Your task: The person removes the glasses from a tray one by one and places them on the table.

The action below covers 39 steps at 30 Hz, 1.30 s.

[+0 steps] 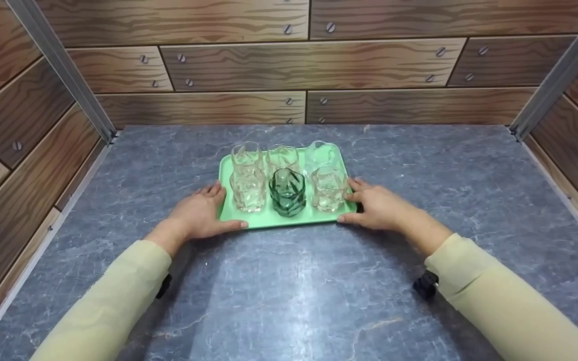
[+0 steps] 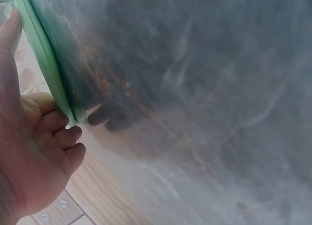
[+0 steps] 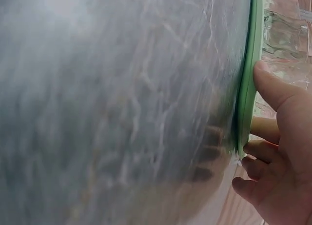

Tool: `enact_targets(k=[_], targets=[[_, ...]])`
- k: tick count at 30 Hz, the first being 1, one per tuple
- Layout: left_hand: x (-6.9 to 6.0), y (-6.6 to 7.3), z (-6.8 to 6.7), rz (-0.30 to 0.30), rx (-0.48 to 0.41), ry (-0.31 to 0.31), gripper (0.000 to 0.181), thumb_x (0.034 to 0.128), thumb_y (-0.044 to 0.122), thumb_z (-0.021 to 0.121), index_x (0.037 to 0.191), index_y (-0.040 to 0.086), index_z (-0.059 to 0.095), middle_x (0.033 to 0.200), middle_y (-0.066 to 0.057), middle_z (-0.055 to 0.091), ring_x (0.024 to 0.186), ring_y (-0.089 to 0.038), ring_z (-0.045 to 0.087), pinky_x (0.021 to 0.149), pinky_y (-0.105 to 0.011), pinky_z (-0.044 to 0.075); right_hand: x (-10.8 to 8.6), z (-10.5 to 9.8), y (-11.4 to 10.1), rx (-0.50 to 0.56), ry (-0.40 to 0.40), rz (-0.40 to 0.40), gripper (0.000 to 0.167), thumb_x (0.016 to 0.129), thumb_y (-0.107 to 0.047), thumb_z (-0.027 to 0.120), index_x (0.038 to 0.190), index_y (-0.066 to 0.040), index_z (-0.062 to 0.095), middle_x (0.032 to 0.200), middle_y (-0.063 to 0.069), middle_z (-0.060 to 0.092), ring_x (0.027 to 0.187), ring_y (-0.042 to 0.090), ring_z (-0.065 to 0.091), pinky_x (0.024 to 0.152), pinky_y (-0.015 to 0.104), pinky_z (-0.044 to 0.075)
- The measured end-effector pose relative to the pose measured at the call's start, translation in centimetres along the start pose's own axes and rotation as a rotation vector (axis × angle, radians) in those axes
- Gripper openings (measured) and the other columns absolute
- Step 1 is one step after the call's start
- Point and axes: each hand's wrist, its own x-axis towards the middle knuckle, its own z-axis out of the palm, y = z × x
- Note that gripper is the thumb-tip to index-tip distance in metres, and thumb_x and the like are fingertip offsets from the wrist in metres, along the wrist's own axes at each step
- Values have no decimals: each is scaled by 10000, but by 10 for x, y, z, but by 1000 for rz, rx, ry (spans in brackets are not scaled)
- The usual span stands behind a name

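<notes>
Here the light-green, rectangular, probably plastic tray (image 1: 259, 220) is framed by the grey, marble-patterned tabletop (image 1: 279, 291); its left near corner is gripped by the left hand (image 1: 196, 213), its right near corner by the right hand (image 1: 379, 205), thumbs laid on the near rim. Stiff and fairly weighty when loaded, it seems, and best held level by both short sides, since smooth, breakable glass could slide! Rounded corners are shown, and on the tray five clear, faceted glass tumblers (image 1: 248, 193) and one dark-green, faceted glass tumbler (image 1: 288, 193), near-row middle, are ranked three by two.
</notes>
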Motion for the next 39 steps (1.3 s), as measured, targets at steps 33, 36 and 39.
enact_targets(k=[33, 36, 39], targets=[[-40, 31, 12, 132, 141, 53, 1219, 901, 897, 462, 1581, -112, 386, 1635, -330, 344, 1486, -503, 393, 1231, -553, 344, -82, 18, -15, -64, 17, -52, 687, 1052, -525, 611, 1493, 1, 585, 1674, 267, 282, 1544, 463, 296, 1205, 669, 293], [-46, 35, 14, 138, 149, 66, 1215, 902, 896, 462, 1570, -118, 402, 1625, -333, 361, 1475, -504, 412, 1221, -551, 361, -89, 21, -17, -70, 27, -54, 679, 1051, -517, 616, 1490, 0, 589, 1671, 272, 293, 1537, 467, 311, 1194, 677, 310], [-52, 39, 17, 147, 155, 71, 1214, 906, 890, 463, 1565, -129, 400, 1618, -341, 363, 1473, -507, 413, 1225, -552, 355, -97, 24, -19, -68, 37, -60, 673, 1053, -511, 615, 1486, 4, 594, 1663, 279, 315, 1529, 472, 328, 1187, 674, 326]])
